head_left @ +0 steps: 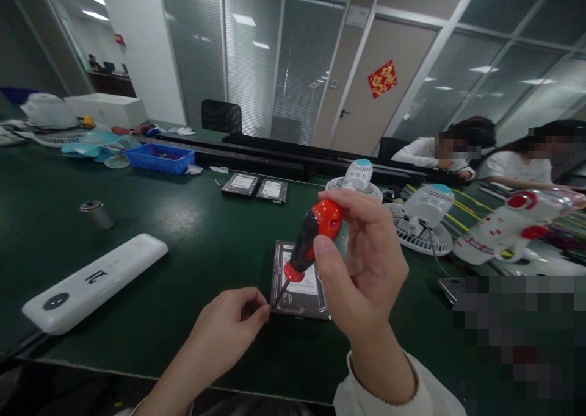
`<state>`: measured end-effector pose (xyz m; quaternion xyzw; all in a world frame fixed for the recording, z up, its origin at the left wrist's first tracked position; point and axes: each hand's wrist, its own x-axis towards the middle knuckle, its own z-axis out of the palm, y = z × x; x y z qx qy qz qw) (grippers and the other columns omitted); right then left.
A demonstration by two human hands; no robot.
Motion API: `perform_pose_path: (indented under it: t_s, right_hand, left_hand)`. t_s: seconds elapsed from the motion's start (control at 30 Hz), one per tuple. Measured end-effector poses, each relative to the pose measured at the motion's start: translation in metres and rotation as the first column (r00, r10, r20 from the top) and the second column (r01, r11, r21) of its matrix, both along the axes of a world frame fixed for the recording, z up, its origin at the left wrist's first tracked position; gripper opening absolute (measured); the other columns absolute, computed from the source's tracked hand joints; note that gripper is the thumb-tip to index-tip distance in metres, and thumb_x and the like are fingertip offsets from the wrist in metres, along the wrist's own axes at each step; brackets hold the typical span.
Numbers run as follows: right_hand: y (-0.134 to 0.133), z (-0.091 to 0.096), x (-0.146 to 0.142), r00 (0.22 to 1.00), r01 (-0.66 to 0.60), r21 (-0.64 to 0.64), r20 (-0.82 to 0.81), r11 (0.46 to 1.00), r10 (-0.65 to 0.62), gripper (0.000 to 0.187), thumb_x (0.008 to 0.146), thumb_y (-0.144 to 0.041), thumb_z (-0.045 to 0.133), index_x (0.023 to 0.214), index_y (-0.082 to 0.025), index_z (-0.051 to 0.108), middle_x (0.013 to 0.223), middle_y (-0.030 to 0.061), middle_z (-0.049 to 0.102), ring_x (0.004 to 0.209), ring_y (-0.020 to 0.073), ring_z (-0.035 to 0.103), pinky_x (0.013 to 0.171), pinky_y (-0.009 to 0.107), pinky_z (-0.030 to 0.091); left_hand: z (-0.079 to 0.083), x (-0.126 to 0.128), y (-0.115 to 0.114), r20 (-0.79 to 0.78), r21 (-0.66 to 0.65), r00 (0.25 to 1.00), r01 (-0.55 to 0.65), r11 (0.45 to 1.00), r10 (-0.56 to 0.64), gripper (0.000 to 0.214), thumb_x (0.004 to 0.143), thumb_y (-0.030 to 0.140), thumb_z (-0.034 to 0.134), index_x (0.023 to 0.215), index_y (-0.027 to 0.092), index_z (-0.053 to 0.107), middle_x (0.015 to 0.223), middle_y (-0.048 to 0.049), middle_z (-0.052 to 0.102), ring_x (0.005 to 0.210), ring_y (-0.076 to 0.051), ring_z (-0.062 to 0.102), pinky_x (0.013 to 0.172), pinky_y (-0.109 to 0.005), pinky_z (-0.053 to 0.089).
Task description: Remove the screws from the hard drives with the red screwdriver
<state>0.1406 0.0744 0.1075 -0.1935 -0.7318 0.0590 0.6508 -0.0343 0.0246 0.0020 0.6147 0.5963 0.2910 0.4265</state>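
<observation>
A hard drive with a white label lies flat on the green table before me. My right hand grips the red and black handle of a screwdriver. The tool is tilted, its thin shaft running down to the drive's near left corner. At that corner my left hand is closed in a pinch, the fingertips right beside the screwdriver's tip. Whatever those fingers hold, if anything, is hidden. Two more hard drives, one left of the other, lie farther back.
To the left are a long white device marked 21 and a small metal cylinder. A blue basket stands at the back left. White fans and a white and red toy gun sit right. Two people sit across the table.
</observation>
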Motion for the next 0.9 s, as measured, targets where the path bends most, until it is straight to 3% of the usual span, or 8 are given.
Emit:
perform_pose_path:
  t_s: [0.2,0.33,0.47,0.67,0.9]
  right_hand:
    - [-0.0012,-0.0008,-0.0031,0.997,0.075,-0.014,-0.002,0.997,-0.075,0.049,0.076,-0.017,0.077,0.122,-0.023,0.062,0.109,0.0042,0.065,0.104,0.0204,0.061,0.09,0.041,0.054]
    - [-0.0041,-0.0025,-0.0012,1.0,0.015,-0.091,-0.003,0.996,-0.015,0.053,0.08,-0.011,0.069,0.13,-0.021,0.058,0.117,0.0066,0.063,0.105,0.0213,0.065,0.091,0.042,0.056]
    - [-0.0043,-0.0021,0.0008,0.999,-0.038,-0.088,0.023,0.995,0.04,0.048,0.083,-0.01,0.062,0.131,-0.017,0.057,0.119,0.0084,0.064,0.108,0.0216,0.065,0.091,0.042,0.056]
    - [-0.0027,0.0002,-0.0026,0.996,0.09,-0.013,0.02,0.996,-0.089,0.05,0.074,-0.011,0.077,0.122,-0.019,0.062,0.111,0.0052,0.064,0.107,0.0195,0.059,0.092,0.038,0.056]
    - [-0.0044,-0.0004,0.0015,0.998,0.003,-0.059,0.064,0.998,0.0,0.049,0.086,-0.01,0.059,0.135,-0.015,0.058,0.125,0.0102,0.067,0.114,0.0234,0.065,0.098,0.047,0.054]
  left_hand:
    - [0.002,0.0013,0.0,-0.045,-0.027,0.999,0.007,1.0,-0.008,0.032,0.089,0.048,0.053,0.081,0.021,0.07,0.074,-0.0021,0.068,0.065,-0.018,0.059,0.057,-0.026,0.04]
    - [0.0027,0.0015,0.0004,-0.075,-0.034,0.997,0.008,0.999,-0.011,0.033,0.089,0.048,0.052,0.083,0.021,0.07,0.074,-0.0017,0.068,0.066,-0.018,0.059,0.058,-0.026,0.04]
    - [0.0012,0.0015,0.001,-0.073,-0.028,0.997,0.005,1.0,-0.007,0.033,0.089,0.049,0.052,0.082,0.021,0.07,0.072,-0.0014,0.067,0.065,-0.018,0.058,0.058,-0.027,0.04]
    - [0.0023,0.0016,0.0007,-0.074,-0.025,0.997,0.005,1.0,-0.007,0.032,0.088,0.047,0.052,0.081,0.021,0.07,0.073,-0.0018,0.067,0.065,-0.018,0.058,0.057,-0.027,0.039]
    - [0.003,0.001,0.0008,-0.077,-0.023,0.997,0.008,1.0,-0.01,0.032,0.089,0.048,0.053,0.082,0.021,0.07,0.073,-0.0016,0.068,0.065,-0.018,0.058,0.057,-0.026,0.039]
